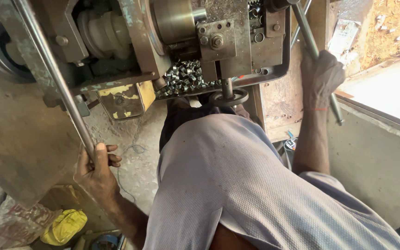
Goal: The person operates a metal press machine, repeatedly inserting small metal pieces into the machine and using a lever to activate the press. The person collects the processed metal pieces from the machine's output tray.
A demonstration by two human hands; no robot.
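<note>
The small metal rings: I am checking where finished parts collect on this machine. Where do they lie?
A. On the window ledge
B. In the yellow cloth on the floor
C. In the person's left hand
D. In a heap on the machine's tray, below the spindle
D: the small metal rings lie heaped on the machine's tray, while the left hand and right hand each grip a long lever.

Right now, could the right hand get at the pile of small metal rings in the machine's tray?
Probably yes: the right hand grips a lever rod, the small metal rings lie open nearby, nothing between.
</note>
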